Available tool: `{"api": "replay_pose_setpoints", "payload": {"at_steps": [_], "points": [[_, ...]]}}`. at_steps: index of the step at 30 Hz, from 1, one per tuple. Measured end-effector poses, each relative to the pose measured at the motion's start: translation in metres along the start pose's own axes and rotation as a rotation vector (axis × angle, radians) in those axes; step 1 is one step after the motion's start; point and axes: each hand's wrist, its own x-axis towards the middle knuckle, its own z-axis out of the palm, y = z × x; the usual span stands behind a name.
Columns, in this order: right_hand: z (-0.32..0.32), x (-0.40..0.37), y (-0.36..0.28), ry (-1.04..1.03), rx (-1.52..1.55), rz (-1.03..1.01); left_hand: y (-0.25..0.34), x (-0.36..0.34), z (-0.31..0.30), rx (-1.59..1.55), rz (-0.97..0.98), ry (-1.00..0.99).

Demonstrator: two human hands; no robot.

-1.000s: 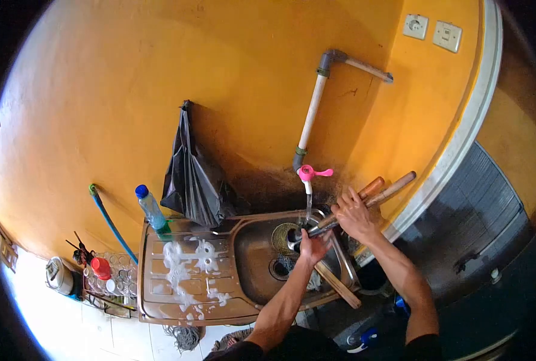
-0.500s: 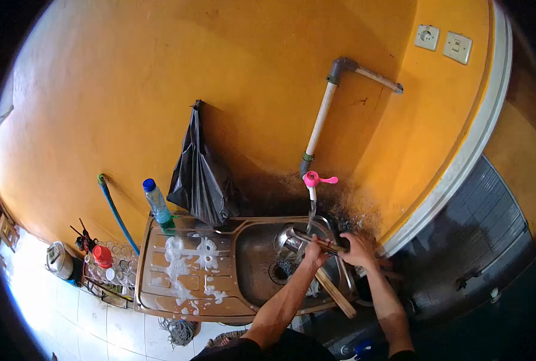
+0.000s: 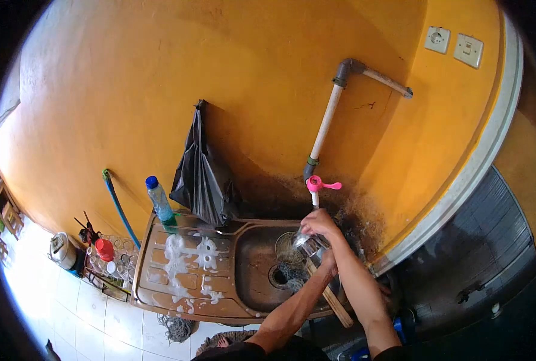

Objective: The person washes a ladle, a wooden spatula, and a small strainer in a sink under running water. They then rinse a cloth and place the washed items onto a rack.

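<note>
A shiny metal pot (image 3: 310, 245) is tilted over the right side of the sink basin, below the running tap (image 3: 315, 195). My left hand (image 3: 328, 263) is closed at its near side, with the fingers partly hidden. My right hand (image 3: 319, 222) reaches over the top, right under the spout, its fingers curled down onto the metal. Beneath my hands, a long wooden piece (image 3: 338, 308) leans across the basin's front edge. A round mesh strainer (image 3: 287, 248) lies in the basin to the left of the pot, near the drain (image 3: 277, 276).
Soap foam (image 3: 175, 265) covers parts of the steel drainboard (image 3: 153, 283). A bottle with green liquid (image 3: 159, 201) stands at its back edge, beside a hanging black plastic bag (image 3: 200, 180). Glasses and a red cup (image 3: 104, 249) sit in a rack at the left.
My right hand has moved left and up, from the dark handle to the pot beneath the spout. The pot has shifted slightly right, uncovering more of the strainer.
</note>
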Motion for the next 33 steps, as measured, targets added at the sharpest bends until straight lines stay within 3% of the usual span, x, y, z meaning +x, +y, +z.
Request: {"api": "replay_pose_setpoints", "payload": {"at_steps": [1, 3, 6, 8, 9, 10, 12, 14, 16, 18, 20, 22, 24, 28, 31, 33], "points": [[-0.003, -0.002, 0.000, 0.011, -0.046, -0.045, 0.002, 0.002, 0.002, -0.002, 0.003, 0.003], [-0.008, -0.015, -0.011, -0.005, -0.195, -0.104, 0.002, 0.012, -0.001, 0.104, -0.061, 0.194], [-0.014, -0.017, -0.005, 0.087, -0.399, -0.179, 0.008, 0.017, -0.003, 0.104, -0.056, 0.169], [-0.020, -0.016, 0.003, 0.163, -0.547, -0.432, 0.021, 0.003, 0.000, 0.200, -0.101, 0.176], [-0.023, -0.013, 0.004, 0.188, -0.562, -0.314, 0.023, 0.002, -0.002, 0.188, -0.095, 0.182], [-0.029, -0.012, 0.007, 0.186, -0.555, -0.314, 0.024, 0.000, -0.003, 0.175, -0.091, 0.188], [-0.035, -0.016, 0.001, 0.514, -0.404, -0.533, 0.023, 0.004, -0.011, 0.160, -0.080, 0.218], [-0.037, -0.023, -0.012, 0.649, 0.005, -0.553, 0.026, 0.002, -0.020, 0.105, -0.056, 0.211], [-0.041, -0.026, -0.021, 0.635, 0.092, -0.635, 0.029, -0.004, -0.026, 0.083, -0.041, 0.211], [-0.044, -0.034, -0.032, 0.374, 0.151, -0.756, 0.036, -0.006, -0.030, 0.220, -0.089, 0.269], [-0.039, -0.036, -0.033, 0.411, 0.238, -0.751, 0.034, -0.001, -0.043, 0.266, -0.104, 0.233], [-0.037, -0.039, -0.028, 0.545, -0.033, -0.804, 0.033, -0.004, -0.041, 0.148, 0.008, 0.303], [-0.019, -0.068, -0.041, 0.666, -0.230, -0.770, 0.041, -0.013, -0.034, 0.228, -0.023, 0.306], [-0.001, -0.084, -0.032, 0.588, -0.361, -0.816, 0.040, -0.017, -0.042, 0.430, 0.020, 0.351], [-0.017, -0.091, -0.031, 0.355, -0.266, -0.668, 0.046, -0.030, -0.027, 0.476, 0.108, 0.405], [-0.023, -0.100, -0.019, 0.341, -0.383, -0.620, 0.049, -0.020, -0.040, 0.395, 0.148, 0.290]]}}
